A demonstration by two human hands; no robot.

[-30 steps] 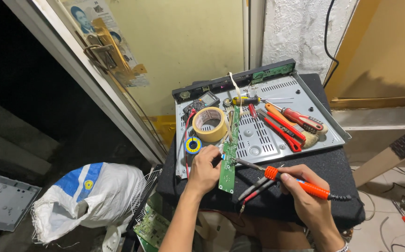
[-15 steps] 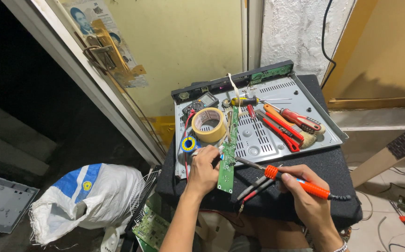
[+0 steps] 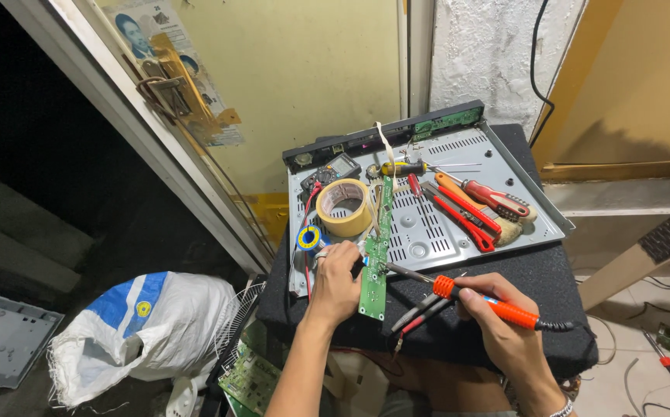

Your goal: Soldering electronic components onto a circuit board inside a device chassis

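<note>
Left grip [image 3: 336, 279] pinches green PCB [image 3: 376, 255]; right grip [image 3: 498, 324] clasps orange solder iron [image 3: 489, 303].

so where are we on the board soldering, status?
Done: the metal chassis lies open and the narrow green circuit board is out of it, resting partly on the black surface.
In hand: left hand steadies the board; right hand holds the orange soldering iron, tip at the board's edge.
Left: board not refitted; tape roll, pliers and screwdriver are in the chassis.
</note>
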